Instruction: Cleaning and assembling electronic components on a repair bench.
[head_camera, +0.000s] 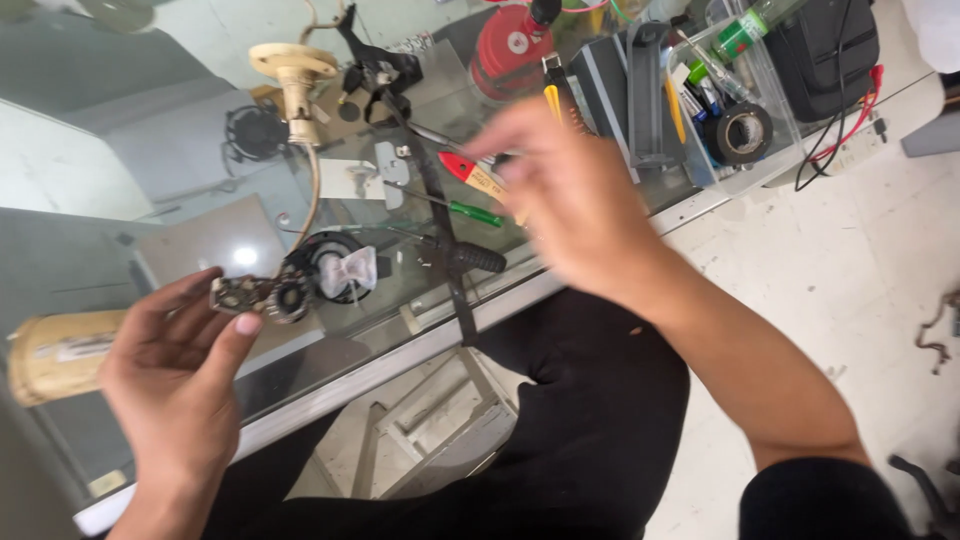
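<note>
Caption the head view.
Left hand holds a small round-ended circuit board over a glass table; blurred right hand reaches toward tools.

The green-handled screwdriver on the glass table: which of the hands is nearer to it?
Right. The right hand hovers just beside the green-handled screwdriver; the left hand is far off, holding a small part.

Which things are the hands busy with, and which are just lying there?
In use:
left hand holds a small round part
right hand reaches among the screwdrivers, by the red-handled one

Lying about:
green screwdriver
roll of black tape
red canister
cream cylinder
</note>
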